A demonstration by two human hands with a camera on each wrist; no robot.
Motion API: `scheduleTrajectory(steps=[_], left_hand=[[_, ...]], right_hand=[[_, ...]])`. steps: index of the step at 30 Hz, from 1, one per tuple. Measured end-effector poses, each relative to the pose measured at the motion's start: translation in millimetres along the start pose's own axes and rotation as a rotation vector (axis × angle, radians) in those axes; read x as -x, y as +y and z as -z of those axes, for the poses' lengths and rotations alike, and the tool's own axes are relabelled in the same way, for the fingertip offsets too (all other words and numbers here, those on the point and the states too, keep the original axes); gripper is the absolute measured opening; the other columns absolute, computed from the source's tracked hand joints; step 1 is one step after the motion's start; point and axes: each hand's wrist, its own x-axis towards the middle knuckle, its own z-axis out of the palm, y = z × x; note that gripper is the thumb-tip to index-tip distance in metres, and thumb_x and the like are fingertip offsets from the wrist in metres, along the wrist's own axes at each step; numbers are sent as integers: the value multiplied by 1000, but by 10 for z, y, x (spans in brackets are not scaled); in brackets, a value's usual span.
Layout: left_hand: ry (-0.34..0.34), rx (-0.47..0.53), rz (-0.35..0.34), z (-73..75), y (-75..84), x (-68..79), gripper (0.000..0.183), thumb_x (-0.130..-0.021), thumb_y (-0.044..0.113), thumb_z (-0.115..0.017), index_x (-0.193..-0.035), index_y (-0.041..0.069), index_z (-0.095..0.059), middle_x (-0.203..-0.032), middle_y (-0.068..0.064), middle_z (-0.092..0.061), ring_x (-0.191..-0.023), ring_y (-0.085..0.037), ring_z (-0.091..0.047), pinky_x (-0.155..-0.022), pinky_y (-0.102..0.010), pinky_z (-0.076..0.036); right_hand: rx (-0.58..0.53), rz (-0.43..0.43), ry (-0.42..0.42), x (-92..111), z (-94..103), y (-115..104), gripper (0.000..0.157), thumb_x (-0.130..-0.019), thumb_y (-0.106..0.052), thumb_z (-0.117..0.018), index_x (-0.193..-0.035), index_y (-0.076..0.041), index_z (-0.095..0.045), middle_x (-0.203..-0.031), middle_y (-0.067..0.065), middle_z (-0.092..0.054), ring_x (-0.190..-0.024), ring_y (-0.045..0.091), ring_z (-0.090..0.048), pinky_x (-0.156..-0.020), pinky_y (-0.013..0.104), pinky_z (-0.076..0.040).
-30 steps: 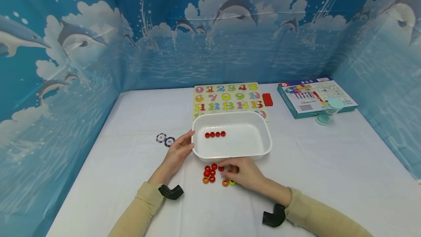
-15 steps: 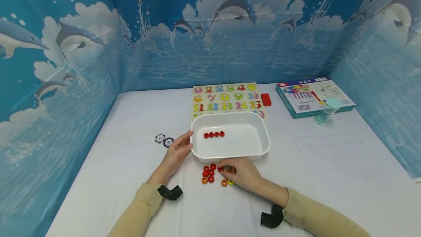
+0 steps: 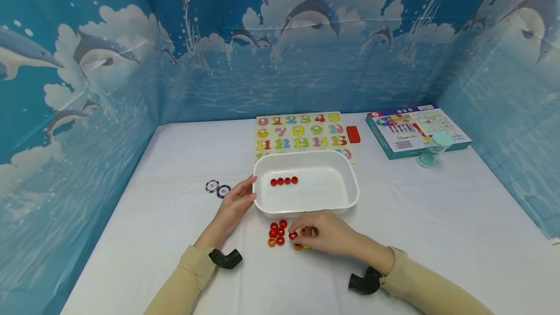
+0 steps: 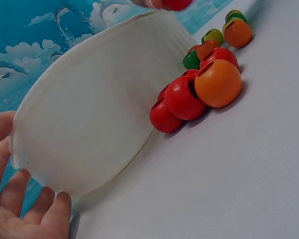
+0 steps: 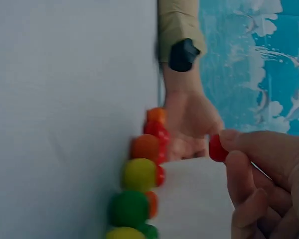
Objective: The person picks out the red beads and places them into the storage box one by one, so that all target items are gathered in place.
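Observation:
My right hand point(image 3: 330, 232) pinches a red bead point(image 3: 293, 236) between thumb and index finger, just in front of the white tray point(image 3: 325, 181). In the right wrist view that bead point(image 5: 218, 149) shows at the fingertips, above the table. My left hand point(image 3: 232, 208) touches the tray's left end, its fingers relaxed against the outer wall in the left wrist view. Inside the tray is a short row of red beads point(image 3: 280, 181). Loose red beads point(image 3: 273, 233) and an orange bead point(image 4: 218, 83) lie before the tray; green point(image 5: 131, 209) and yellow ones are partly hidden by my right hand.
Behind the tray lies a number board point(image 3: 299, 130), partly covered by it, with a red block point(image 3: 353, 134) alongside. A flat box point(image 3: 415, 130) and a sand timer point(image 3: 434, 149) stand at the back right. Two poker chips point(image 3: 218, 188) lie left of the tray.
My right hand has picked the red bead up from the table and drawn it slightly toward me. My left hand stays at the tray's end.

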Motion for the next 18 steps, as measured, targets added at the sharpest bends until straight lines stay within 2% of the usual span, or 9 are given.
scheduleTrajectory(steps=[4, 8, 12, 15, 18], left_hand=[[5, 8, 9, -10, 20, 6, 50, -85, 2, -56, -132, 3, -40, -143, -2, -28, -129, -19, -27, -98, -25, -34], [0, 17, 17, -15, 35, 13, 49, -86, -1, -53, -133, 1, -38, -143, -2, -27, -129, -18, -26, -98, -24, -34], [-16, -4, 19, -55, 98, 40, 48, -87, -3, -49, -133, -1, -35, -144, -4, -24, -130, -19, -25, -99, -24, -33], [-19, -34, 14, -103, 168, 73, 48, -87, -4, -48, -133, -2, -34, -145, -5, -23, -130, -20, -24, -99, -25, -33], [-20, -51, 12, -128, 206, 92, 48, -88, -4, -48, -133, -2, -35, -145, -6, -23, -130, -20, -25, -99, -24, -33]], right_hand=[[-85, 17, -81, -55, 321, -83, 17, -78, -22, -69, -95, -24, -65, -79, -16, -60, -60, 2, -49, -50, 18, -45], [-99, -7, -63, -166, 650, -83, 16, -78, -25, -69, -93, -25, -64, -84, -14, -61, -70, 7, -55, -56, 22, -50], [-110, -61, -71, -351, 940, -18, 18, -78, -26, -69, -94, -20, -65, -92, -10, -63, -81, 11, -57, -67, 26, -53], [-139, -111, -96, -534, 1075, 78, 22, -78, -22, -70, -97, -14, -65, -94, -4, -63, -84, 12, -58, -73, 28, -52], [-170, -171, -105, -729, 1130, 213, 27, -77, -18, -70, -102, -9, -63, -97, 0, -63, -88, 13, -59, -75, 29, -52]])
